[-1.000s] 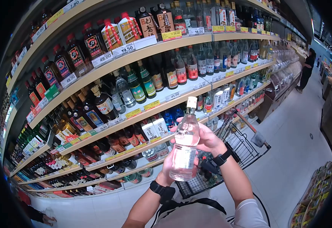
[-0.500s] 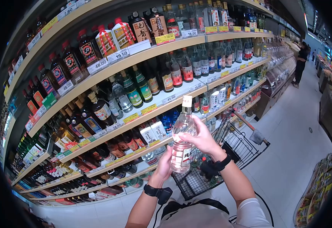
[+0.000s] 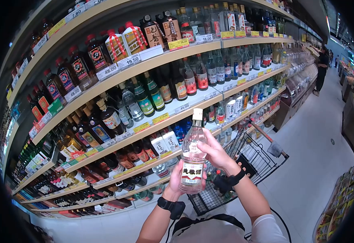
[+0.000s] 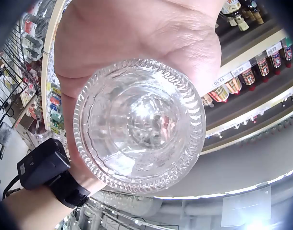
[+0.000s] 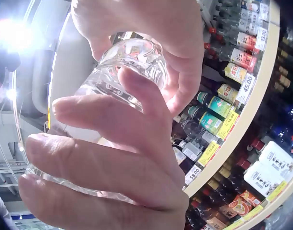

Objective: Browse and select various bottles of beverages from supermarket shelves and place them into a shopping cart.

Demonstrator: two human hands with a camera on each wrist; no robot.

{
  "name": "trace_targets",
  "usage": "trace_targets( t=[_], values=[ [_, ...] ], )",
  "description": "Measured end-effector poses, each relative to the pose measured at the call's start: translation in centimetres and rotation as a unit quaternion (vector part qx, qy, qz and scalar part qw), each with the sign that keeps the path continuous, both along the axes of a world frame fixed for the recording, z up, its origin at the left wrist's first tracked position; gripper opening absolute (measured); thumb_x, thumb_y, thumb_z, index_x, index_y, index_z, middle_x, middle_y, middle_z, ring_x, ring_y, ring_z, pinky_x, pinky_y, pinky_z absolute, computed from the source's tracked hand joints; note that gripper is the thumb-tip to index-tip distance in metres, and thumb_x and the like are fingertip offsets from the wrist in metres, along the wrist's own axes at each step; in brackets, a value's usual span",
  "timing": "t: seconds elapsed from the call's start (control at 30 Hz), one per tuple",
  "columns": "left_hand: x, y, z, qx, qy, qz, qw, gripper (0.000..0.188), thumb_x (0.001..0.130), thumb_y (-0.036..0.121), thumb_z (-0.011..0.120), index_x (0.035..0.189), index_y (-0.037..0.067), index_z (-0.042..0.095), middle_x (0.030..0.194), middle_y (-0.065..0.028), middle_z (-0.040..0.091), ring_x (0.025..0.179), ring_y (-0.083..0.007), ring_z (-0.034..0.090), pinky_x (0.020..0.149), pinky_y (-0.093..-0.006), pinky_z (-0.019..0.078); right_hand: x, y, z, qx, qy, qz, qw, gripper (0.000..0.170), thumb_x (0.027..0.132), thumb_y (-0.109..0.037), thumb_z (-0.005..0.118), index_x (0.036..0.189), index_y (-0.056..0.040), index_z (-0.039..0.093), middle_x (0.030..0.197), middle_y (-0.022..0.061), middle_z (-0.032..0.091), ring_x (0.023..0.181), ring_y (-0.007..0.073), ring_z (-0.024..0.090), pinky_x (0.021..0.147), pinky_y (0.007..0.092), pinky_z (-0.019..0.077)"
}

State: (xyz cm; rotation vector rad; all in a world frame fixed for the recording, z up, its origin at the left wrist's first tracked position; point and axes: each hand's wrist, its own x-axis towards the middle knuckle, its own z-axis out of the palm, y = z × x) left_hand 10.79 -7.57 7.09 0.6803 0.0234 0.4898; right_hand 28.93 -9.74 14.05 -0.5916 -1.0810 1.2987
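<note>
A clear glass bottle (image 3: 192, 156) with a white cap and a white and red label stands upright before me, its label facing me. My left hand (image 3: 175, 179) grips its lower part, and several of that hand's fingers (image 5: 93, 158) wrap the glass in the right wrist view. Higher up, my right hand (image 3: 216, 153) holds the bottle's shoulder, thumb across the front. The ridged round base of the bottle (image 4: 141, 127) faces the left wrist camera, below the palm of my left hand (image 4: 137, 38).
Long shelves (image 3: 144, 56) of liquor bottles and price tags curve along the left. A black wire shopping cart (image 3: 201, 202) with bottles inside stands close beyond my arms. Farther down the aisle a person in dark clothes (image 3: 322, 73) stands near bulk bins. Packaged goods (image 3: 339, 206) fill a rack at lower right.
The bottle has turned in my hands, so its front label now faces me instead of its back. My right thumb has moved across the bottle's front.
</note>
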Motion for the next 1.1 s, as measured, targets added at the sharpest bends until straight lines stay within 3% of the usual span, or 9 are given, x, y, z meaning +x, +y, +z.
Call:
trace_targets(
  t=[0.17, 0.37, 0.47, 0.57, 0.67, 0.83, 0.9, 1.0, 1.1],
  values=[
    [-0.3, -0.2, -0.8, 0.018, -0.049, -0.037, 0.998, 0.103, 0.087, 0.079, 0.040, 0.140, -0.009, 0.037, 0.112, -0.0254, 0.062, 0.091, -0.0362, 0.068, 0.075, -0.0476, 0.0574, 0.0, -0.4, -0.1, -0.023, 0.009, 0.010, 1.000, 0.056, 0.101, -0.022, 0.057, 0.147, -0.0086, 0.029, 0.131, 0.0079, 0.053, 0.118, 0.0147, 0.054, 0.096, 0.0304, 0.0469],
    [-0.3, -0.2, -0.4, 0.042, 0.020, -0.022, 0.999, 0.090, 0.090, 0.067, 0.053, 0.139, -0.008, 0.040, 0.111, -0.0233, 0.063, 0.093, -0.0333, 0.069, 0.077, -0.0451, 0.0579, 0.4, -0.4, -0.6, -0.005, 0.015, 0.026, 1.000, 0.060, 0.100, -0.022, 0.057, 0.149, -0.0072, 0.027, 0.133, 0.0086, 0.052, 0.117, 0.0155, 0.054, 0.098, 0.0301, 0.0454],
    [-0.3, -0.5, -0.2, 0.109, 0.056, 0.022, 0.992, 0.081, 0.091, 0.060, 0.055, 0.135, -0.006, 0.045, 0.110, -0.0223, 0.065, 0.093, -0.0312, 0.069, 0.079, -0.0423, 0.0588, 0.5, -0.7, -0.6, 0.030, -0.001, 0.018, 0.999, 0.069, 0.096, -0.021, 0.065, 0.150, -0.0043, 0.025, 0.133, 0.0091, 0.051, 0.119, 0.0156, 0.054, 0.099, 0.0305, 0.0458],
    [-0.5, -0.2, 0.0, 0.209, 0.091, 0.075, 0.971, 0.072, 0.086, 0.050, 0.070, 0.131, -0.002, 0.049, 0.111, -0.0162, 0.066, 0.095, -0.0258, 0.069, 0.083, -0.0385, 0.0580, 0.9, -0.7, -0.7, 0.091, -0.072, 0.043, 0.992, 0.086, 0.085, -0.025, 0.077, 0.150, -0.0025, 0.025, 0.135, 0.0138, 0.053, 0.123, 0.0219, 0.055, 0.105, 0.0378, 0.0442],
    [-0.7, 0.6, -1.4, 0.308, 0.133, 0.147, 0.930, 0.066, 0.082, 0.039, 0.078, 0.128, -0.001, 0.052, 0.114, -0.0094, 0.066, 0.103, -0.0179, 0.065, 0.092, -0.0333, 0.0521, 0.7, -1.9, 1.1, 0.070, -0.056, 0.089, 0.992, 0.098, 0.075, -0.024, 0.086, 0.149, -0.0003, 0.025, 0.133, 0.0147, 0.054, 0.120, 0.0225, 0.058, 0.105, 0.0388, 0.0451],
    [-1.0, 1.4, -1.7, 0.434, 0.193, 0.209, 0.855, 0.074, 0.081, 0.050, 0.078, 0.127, -0.003, 0.054, 0.117, -0.0052, 0.065, 0.106, -0.0143, 0.061, 0.095, -0.0322, 0.0481, -0.1, -2.5, 1.4, 0.096, -0.098, 0.025, 0.990, 0.069, 0.071, -0.018, 0.085, 0.127, -0.0009, 0.049, 0.122, 0.0111, 0.062, 0.113, 0.0199, 0.061, 0.101, 0.0364, 0.0477],
    [-1.1, 1.6, -1.3, 0.449, 0.253, 0.199, 0.834, 0.086, 0.077, 0.057, 0.076, 0.133, -0.002, 0.049, 0.125, -0.0051, 0.061, 0.113, -0.0145, 0.058, 0.099, -0.0332, 0.0460, -0.2, -2.6, 1.4, 0.136, -0.161, -0.029, 0.977, 0.069, 0.070, -0.019, 0.086, 0.126, -0.0015, 0.050, 0.121, 0.0102, 0.062, 0.113, 0.0195, 0.060, 0.100, 0.0361, 0.0471],
    [-0.7, 3.1, -2.0, 0.357, 0.163, 0.212, 0.895, 0.089, 0.076, 0.048, 0.081, 0.141, 0.001, 0.043, 0.132, -0.0069, 0.056, 0.120, -0.0156, 0.054, 0.104, -0.0339, 0.0430, -0.7, -3.0, 1.6, 0.161, -0.216, -0.092, 0.959, 0.067, 0.067, -0.019, 0.087, 0.122, -0.0026, 0.053, 0.118, 0.0095, 0.061, 0.112, 0.0197, 0.060, 0.100, 0.0364, 0.0458],
    [-0.5, 2.0, 0.1, 0.424, 0.217, 0.202, 0.856, 0.085, 0.077, 0.027, 0.085, 0.144, 0.002, 0.039, 0.136, -0.0079, 0.053, 0.126, -0.0184, 0.051, 0.107, -0.0354, 0.0407, -1.3, -3.4, 1.6, 0.163, -0.217, -0.122, 0.955, 0.065, 0.065, -0.018, 0.087, 0.119, -0.0028, 0.055, 0.118, 0.0115, 0.061, 0.113, 0.0217, 0.059, 0.101, 0.0376, 0.0456]
  ],
)
